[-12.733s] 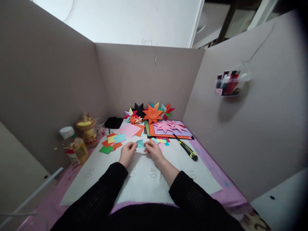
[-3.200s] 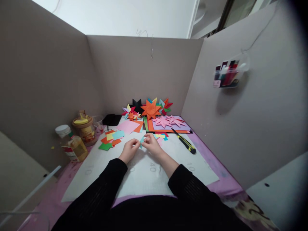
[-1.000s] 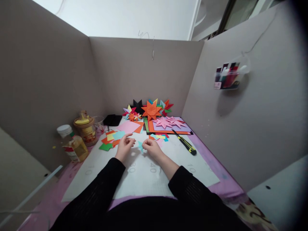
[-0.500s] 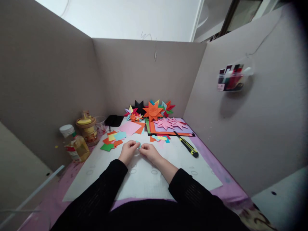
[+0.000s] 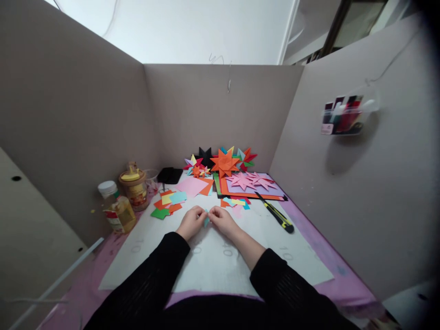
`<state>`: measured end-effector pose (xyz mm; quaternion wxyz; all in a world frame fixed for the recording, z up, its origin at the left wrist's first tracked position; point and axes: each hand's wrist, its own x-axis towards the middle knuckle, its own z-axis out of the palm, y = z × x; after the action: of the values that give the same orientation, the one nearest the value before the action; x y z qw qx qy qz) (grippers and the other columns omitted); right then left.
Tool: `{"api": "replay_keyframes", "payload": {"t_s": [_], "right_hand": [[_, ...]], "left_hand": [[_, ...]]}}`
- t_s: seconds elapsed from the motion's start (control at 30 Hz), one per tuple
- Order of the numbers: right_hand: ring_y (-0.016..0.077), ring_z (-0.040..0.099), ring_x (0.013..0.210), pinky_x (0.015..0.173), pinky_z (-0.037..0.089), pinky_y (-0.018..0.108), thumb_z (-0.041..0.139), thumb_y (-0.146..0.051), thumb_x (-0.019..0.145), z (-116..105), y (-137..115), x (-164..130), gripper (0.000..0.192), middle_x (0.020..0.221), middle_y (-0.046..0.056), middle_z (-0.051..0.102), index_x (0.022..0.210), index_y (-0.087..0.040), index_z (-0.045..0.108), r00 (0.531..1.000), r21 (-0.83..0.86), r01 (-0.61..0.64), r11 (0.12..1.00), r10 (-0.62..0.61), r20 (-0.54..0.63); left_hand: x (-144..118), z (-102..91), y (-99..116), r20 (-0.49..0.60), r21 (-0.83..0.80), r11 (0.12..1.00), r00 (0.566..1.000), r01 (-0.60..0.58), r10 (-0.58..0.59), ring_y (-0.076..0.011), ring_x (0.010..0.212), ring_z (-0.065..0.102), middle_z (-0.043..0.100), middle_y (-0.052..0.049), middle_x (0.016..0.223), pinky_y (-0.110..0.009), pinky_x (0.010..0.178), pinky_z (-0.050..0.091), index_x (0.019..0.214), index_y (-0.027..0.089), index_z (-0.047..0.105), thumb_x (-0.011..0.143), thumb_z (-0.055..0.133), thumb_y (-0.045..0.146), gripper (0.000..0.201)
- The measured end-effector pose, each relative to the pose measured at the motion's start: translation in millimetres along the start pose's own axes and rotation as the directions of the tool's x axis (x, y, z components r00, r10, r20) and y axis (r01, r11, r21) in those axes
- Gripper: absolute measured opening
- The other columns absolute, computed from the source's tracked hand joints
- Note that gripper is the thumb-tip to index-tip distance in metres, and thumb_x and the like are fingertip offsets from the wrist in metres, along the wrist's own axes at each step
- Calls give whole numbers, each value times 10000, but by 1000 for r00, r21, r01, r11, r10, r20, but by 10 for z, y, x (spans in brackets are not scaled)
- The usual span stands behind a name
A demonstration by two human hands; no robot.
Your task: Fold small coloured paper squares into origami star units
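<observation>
A small piece of light blue paper (image 5: 206, 222) is pinched between my two hands, over the middle of the white sheet (image 5: 206, 270). My left hand (image 5: 191, 222) grips its left side with thumb and fingertips. On its other side my right hand (image 5: 222, 221) pinches it, the fingertips close to those of the left. Most of the paper is hidden by the fingers, so its folds cannot be made out. Beyond my hands lie small coloured paper pieces (image 5: 160, 213) on the left and paper strips (image 5: 237, 202) on the right.
A yellow-black utility knife (image 5: 275, 212) lies to the right. Behind it, pink paper stars (image 5: 242, 181) rest on stacked coloured sheets, with an orange star (image 5: 225, 162) at the back. A glue bottle (image 5: 118, 211) and a lidded jar (image 5: 134, 188) stand at left. Grey panels (image 5: 220, 110) enclose the table.
The view has shifted, so everything sits slightly further right and lower. My hands have turned the blue paper a little, and more of it shows below the fingertips.
</observation>
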<state>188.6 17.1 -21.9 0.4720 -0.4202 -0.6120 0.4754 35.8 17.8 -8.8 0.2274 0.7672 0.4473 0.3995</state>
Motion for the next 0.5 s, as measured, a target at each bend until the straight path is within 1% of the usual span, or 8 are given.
{"api": "replay_keyframes", "payload": {"t_s": [0.13, 0.23, 0.3, 0.37, 0.4, 0.5], "right_hand": [[81, 362, 409, 397, 273, 202, 558, -333, 710, -18, 12, 11, 182, 505, -58, 457, 655, -193, 455, 997, 21, -68, 997, 69, -31], [91, 390, 425, 408, 297, 212, 550, -328, 695, -98, 25, 59, 167, 516, -45, 472, 651, -188, 469, 989, 18, -79, 997, 80, -125], [108, 447, 493, 472, 354, 228, 534, -305, 688, -147, 46, 134, 149, 552, -26, 494, 628, -180, 479, 977, -73, -48, 996, 32, -209], [121, 483, 552, 531, 382, 238, 513, -282, 686, -161, 76, 259, 136, 584, -15, 511, 607, -175, 486, 963, -217, -67, 974, 6, -268], [125, 492, 567, 544, 382, 239, 510, -271, 682, -152, 92, 340, 130, 591, -11, 518, 599, -173, 492, 959, -262, -87, 961, 10, -282], [140, 507, 579, 546, 372, 240, 512, -241, 664, -73, 142, 628, 130, 561, -7, 519, 558, -167, 501, 955, -330, -129, 935, 27, -295]], "left_hand": [[30, -50, -33, -10, 50, 999, 1000, 4, -3, -163, 708, 537, 586, -35, 722, -275, 674, 398, 654, 168, 588, 816, 447, 302, 254], [68, -192, -119, -86, 154, 987, 995, 55, -42, -181, 741, 547, 601, -54, 748, -295, 702, 404, 676, 167, 605, 826, 429, 306, 270], [95, -335, -216, -153, 267, 956, 985, 123, -84, -195, 756, 552, 608, -70, 769, -310, 717, 408, 707, 162, 622, 826, 425, 311, 275], [132, -494, -336, -193, 381, 902, 971, 204, -138, -210, 806, 560, 620, -95, 846, -322, 743, 412, 767, 152, 640, 828, 417, 295, 272], [157, -570, -401, -179, 436, 870, 970, 230, -167, -220, 844, 561, 627, -103, 872, -328, 767, 412, 793, 149, 649, 822, 414, 270, 265], [255, -736, -585, -130, 472, 853, 974, 225, -185, -245, 935, 557, 648, -117, 916, -353, 856, 390, 792, 138, 672, 739, 451, 138, 227]]}}
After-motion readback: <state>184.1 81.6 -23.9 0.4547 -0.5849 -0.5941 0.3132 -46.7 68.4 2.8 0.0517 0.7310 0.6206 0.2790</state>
